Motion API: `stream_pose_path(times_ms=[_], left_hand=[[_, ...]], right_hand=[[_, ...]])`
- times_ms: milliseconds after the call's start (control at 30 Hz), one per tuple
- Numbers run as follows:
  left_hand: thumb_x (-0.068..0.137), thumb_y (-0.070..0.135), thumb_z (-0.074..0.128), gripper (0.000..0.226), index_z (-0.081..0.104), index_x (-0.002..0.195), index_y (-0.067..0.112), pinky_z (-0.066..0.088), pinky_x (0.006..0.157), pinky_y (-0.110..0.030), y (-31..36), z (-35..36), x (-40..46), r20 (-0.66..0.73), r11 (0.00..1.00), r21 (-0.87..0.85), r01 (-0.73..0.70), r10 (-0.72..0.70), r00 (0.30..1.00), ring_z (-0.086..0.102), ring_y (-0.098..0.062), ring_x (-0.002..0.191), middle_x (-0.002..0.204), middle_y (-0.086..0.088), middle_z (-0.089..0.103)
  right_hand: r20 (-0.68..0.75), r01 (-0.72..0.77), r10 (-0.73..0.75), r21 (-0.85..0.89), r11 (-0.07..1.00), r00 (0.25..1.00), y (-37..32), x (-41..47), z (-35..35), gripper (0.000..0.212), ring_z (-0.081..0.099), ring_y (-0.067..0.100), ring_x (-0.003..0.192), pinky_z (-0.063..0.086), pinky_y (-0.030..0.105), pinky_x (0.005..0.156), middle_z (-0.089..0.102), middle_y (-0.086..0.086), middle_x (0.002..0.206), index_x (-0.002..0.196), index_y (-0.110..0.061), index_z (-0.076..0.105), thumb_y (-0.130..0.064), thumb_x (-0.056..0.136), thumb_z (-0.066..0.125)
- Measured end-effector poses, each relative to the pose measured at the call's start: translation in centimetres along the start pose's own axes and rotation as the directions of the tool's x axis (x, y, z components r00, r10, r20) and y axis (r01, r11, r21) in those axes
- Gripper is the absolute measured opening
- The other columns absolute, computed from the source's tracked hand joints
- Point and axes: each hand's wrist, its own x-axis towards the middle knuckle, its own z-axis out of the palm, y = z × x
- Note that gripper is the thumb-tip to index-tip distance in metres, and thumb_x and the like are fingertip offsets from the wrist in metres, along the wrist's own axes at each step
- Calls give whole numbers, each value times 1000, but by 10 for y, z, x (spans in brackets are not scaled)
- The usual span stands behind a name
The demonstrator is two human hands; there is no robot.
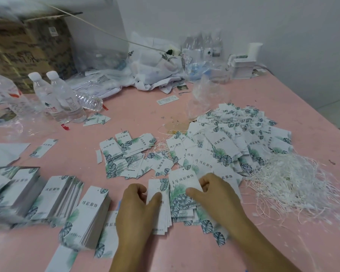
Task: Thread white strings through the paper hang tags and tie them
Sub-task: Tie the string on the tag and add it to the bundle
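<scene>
1. Left hand point(136, 209) curls round a fanned stack of tags point(160, 211), thumb on top.
2. Right hand point(214, 195) pinches the top tag point(182, 185) just beside the left hand, fingers bent over its edge.
3. Loose white strings point(294, 179) heap on the pink bench point(273, 242), right of the right hand.
4. Finished tag pile point(234, 142) lies beyond the right hand.
5. Boxed stacks point(86, 213) sit left of the left hand.

Two capped water bottles point(57, 99) stand near the pink surface's point(137, 118) left edge, a cardboard box point(28, 50) behind them. Crumpled plastic bags point(149, 69) and small white boxes point(243, 65) line the far edge.
</scene>
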Motion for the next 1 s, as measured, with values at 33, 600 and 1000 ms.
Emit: stream_pose_path(times_ms=[33, 600, 1000], left_hand=[[74, 42, 74, 28, 50, 84, 30, 43, 59, -29, 0, 0, 0, 7, 1000, 9, 5, -5, 1000, 58, -8, 71, 76, 9, 60], [78, 24, 80, 24, 58, 85, 27, 43, 50, -30, 4, -9, 2, 52, 994, -110, 0, 5, 999, 54, -13, 57, 68, 4, 56], [80, 33, 63, 21, 73, 95, 23, 56, 48, -34, 29, -9, -16, 350, 601, -753, 267, 23, 936, 71, -23, 61, 81, -14, 76]], right_hand=[[15, -15, 14, 82, 997, 1000, 2, 2, -1, 30, 50, 0, 56, 37, 22, 52, 56, -11, 66, 78, -30, 53, -56, 80, 68], [-55, 31, 8, 663, 748, 998, 17, -13, -34, 12, 36, 19, 49, 34, 26, 45, 48, 0, 57, 91, -18, 69, -21, 96, 59], [59, 28, -119, 782, 622, 991, 13, -46, -16, 38, 72, 24, 96, 59, 32, 74, 74, 2, 109, 116, -44, 54, -18, 89, 60]])
